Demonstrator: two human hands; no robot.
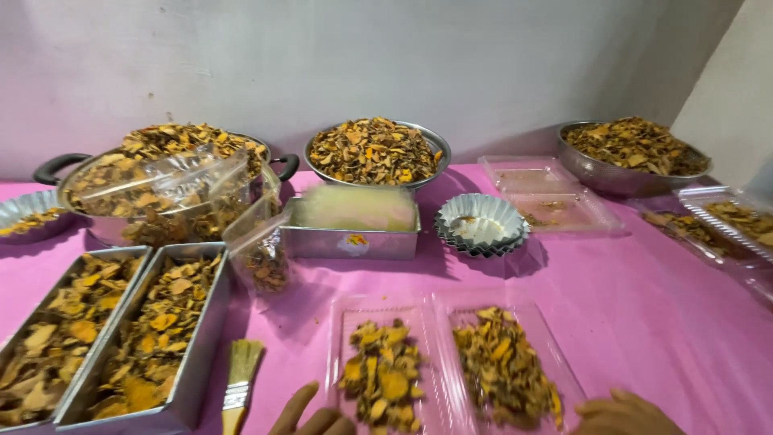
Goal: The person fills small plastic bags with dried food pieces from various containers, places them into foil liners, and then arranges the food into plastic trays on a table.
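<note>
At the bottom edge, my left hand [310, 417] rests with fingers apart beside the near left corner of an open clear plastic clamshell tray [441, 322]. Both halves of the tray hold piles of dried yellow-brown chips [503, 366]. My right hand [624, 415] shows only its knuckles at the tray's near right corner; whether it grips the tray is hidden by the frame edge. A small paintbrush [240, 379] with pale bristles lies just left of my left hand on the pink tablecloth [644, 306].
Two long metal loaf tins [189, 379] of chips stand at left. Behind are a large pot [113, 225], clear bags [258, 242], a rectangular tin [350, 242], stacked fluted foil cups [481, 221], round metal bowls [377, 149] [596, 173], and more clear trays [555, 193] [725, 217].
</note>
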